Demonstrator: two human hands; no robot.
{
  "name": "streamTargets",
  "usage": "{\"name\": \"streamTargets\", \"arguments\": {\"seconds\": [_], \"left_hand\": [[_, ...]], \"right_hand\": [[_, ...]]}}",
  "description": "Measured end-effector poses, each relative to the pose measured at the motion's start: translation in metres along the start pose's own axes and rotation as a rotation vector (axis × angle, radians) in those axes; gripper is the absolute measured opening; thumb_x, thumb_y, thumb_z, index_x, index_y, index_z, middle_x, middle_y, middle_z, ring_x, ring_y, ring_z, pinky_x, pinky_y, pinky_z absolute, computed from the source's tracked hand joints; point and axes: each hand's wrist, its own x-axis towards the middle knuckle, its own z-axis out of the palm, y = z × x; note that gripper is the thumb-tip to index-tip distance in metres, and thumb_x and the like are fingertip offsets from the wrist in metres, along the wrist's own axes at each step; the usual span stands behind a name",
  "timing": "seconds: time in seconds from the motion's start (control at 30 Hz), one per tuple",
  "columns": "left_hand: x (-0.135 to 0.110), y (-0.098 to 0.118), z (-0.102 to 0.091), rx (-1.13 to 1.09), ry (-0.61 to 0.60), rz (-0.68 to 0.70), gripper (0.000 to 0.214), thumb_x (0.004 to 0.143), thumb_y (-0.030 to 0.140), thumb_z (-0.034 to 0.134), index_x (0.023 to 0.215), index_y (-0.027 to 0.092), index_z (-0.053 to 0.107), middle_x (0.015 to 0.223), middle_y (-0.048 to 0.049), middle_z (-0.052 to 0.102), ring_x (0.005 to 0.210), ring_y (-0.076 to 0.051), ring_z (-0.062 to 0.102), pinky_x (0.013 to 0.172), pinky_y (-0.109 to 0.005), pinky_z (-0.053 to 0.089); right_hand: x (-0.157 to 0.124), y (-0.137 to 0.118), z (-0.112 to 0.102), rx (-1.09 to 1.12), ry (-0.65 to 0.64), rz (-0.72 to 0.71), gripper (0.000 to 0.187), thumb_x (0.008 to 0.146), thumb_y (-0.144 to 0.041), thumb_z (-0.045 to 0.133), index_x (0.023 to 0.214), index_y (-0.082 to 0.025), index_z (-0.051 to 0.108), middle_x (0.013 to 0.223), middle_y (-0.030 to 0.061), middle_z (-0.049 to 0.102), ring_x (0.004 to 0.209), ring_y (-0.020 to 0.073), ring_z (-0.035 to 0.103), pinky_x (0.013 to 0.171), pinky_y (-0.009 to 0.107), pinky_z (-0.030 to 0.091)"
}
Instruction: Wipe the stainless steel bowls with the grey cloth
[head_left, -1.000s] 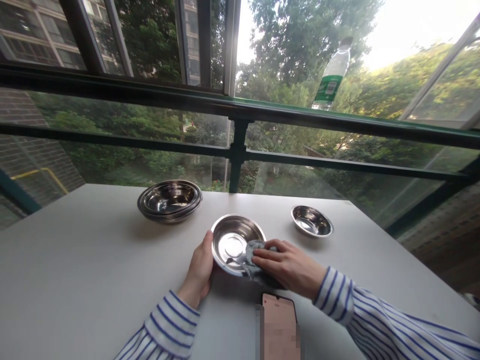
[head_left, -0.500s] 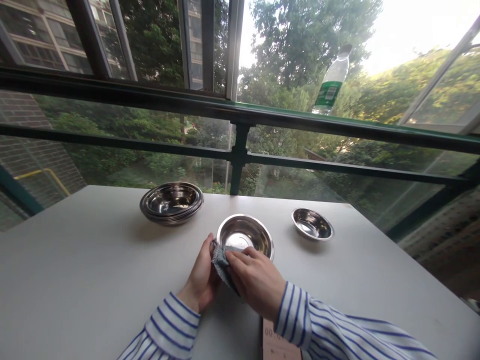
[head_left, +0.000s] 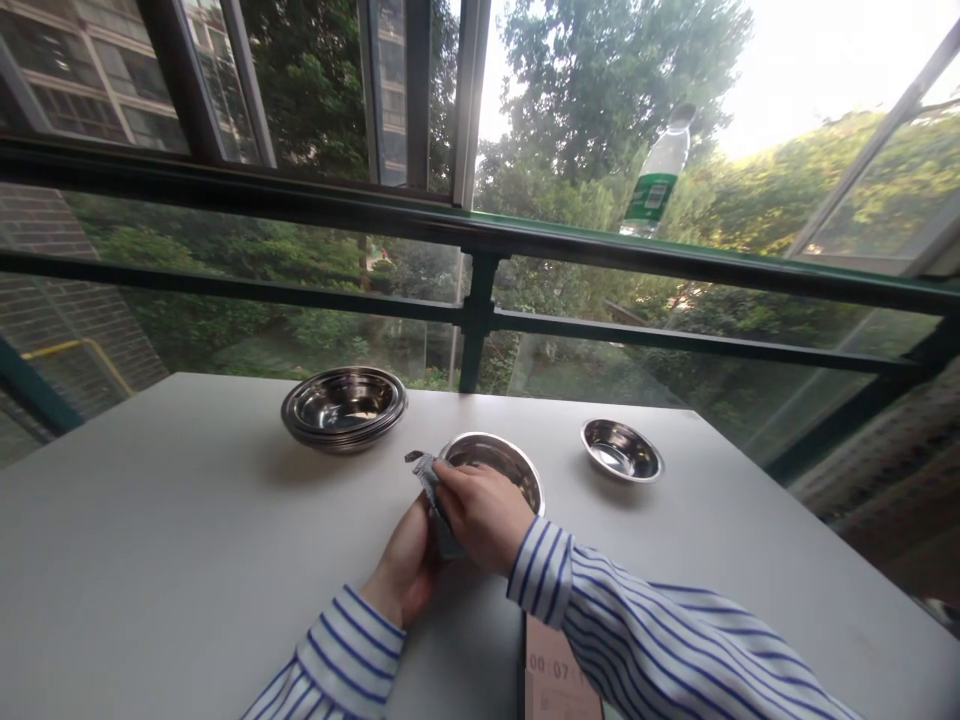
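Observation:
A steel bowl (head_left: 508,462) sits on the white table (head_left: 150,540) in front of me. My right hand (head_left: 484,512) is closed on a grey cloth (head_left: 429,478) and presses it against the bowl's near left rim. My left hand (head_left: 409,565) lies just beneath, partly hidden by the right hand and the cloth; it appears to grip the bowl's near edge. Both sleeves are white with blue stripes.
A stack of steel bowls (head_left: 343,404) stands at the back left, a single small steel bowl (head_left: 622,449) at the back right. A phone (head_left: 556,675) lies at the table's near edge. A plastic bottle (head_left: 652,185) stands on the green window rail (head_left: 675,262).
My right hand has carried the cloth from the bowl's right side across to its left rim. The tilted bowl has come down flatter. My left hand is now mostly covered.

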Motion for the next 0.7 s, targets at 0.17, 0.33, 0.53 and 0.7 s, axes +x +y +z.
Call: {"name": "streamTargets", "arguments": {"seconds": [0.17, 0.33, 0.53, 0.7], "left_hand": [[-0.001, -0.002, -0.001, 0.048, -0.034, -0.021, 0.036, 0.083, 0.04, 0.049, 0.104, 0.016, 0.065, 0.093, -0.0077, 0.072, 0.093, -0.022, 0.064, 0.074, -0.027, 0.051], [-0.002, -0.002, 0.001, 0.109, -0.034, -0.021, 0.046, 0.08, 0.051, 0.051, 0.109, 0.018, 0.063, 0.1, -0.0108, 0.07, 0.09, -0.024, 0.064, 0.067, -0.031, 0.052], [-0.005, 0.002, 0.004, 0.204, -0.039, 0.004, 0.047, 0.078, 0.052, 0.053, 0.113, 0.022, 0.061, 0.101, -0.0089, 0.07, 0.086, -0.024, 0.065, 0.068, -0.036, 0.052], [-0.004, 0.001, 0.003, 0.147, -0.034, -0.017, 0.048, 0.076, 0.051, 0.056, 0.114, 0.022, 0.06, 0.108, -0.0102, 0.068, 0.095, -0.026, 0.063, 0.071, -0.036, 0.052]], "right_hand": [[-0.001, 0.008, -0.009, 0.05, -0.055, -0.024, 0.031, 0.092, -0.027, 0.04, 0.115, -0.022, 0.059, 0.101, 0.0066, 0.069, 0.092, 0.0199, 0.062, 0.077, 0.026, 0.043], [0.009, 0.017, -0.015, 0.084, -0.089, -0.005, 0.03, 0.092, -0.028, 0.04, 0.111, -0.024, 0.063, 0.104, 0.0047, 0.068, 0.094, 0.0182, 0.063, 0.078, 0.024, 0.043], [0.029, 0.029, -0.016, 0.093, -0.121, 0.038, 0.03, 0.091, -0.033, 0.04, 0.106, -0.025, 0.066, 0.097, 0.0017, 0.07, 0.085, 0.0164, 0.064, 0.071, 0.022, 0.044], [0.042, 0.041, -0.021, 0.053, -0.122, 0.089, 0.031, 0.092, -0.032, 0.039, 0.109, -0.026, 0.064, 0.096, 0.0014, 0.07, 0.085, 0.017, 0.064, 0.07, 0.023, 0.045]]}}
